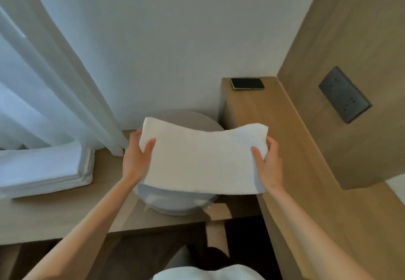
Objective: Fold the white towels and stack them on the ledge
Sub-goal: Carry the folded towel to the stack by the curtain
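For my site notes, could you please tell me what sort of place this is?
Probably a hotel room: folded white towels stacked on a wooden ledge, a sheer curtain, and a dark socket panel.

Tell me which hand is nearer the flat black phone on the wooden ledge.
Right. The right hand grips the white towel below the black phone; the left hand grips its opposite edge, farther away.

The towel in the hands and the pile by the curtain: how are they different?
The towel is one piece; the pile has several layers. The towel is held in the air by the left hand and right hand; the pile rests on the ledge, untouched. The towel sags in the middle; the pile lies flat. Both are white and folded.
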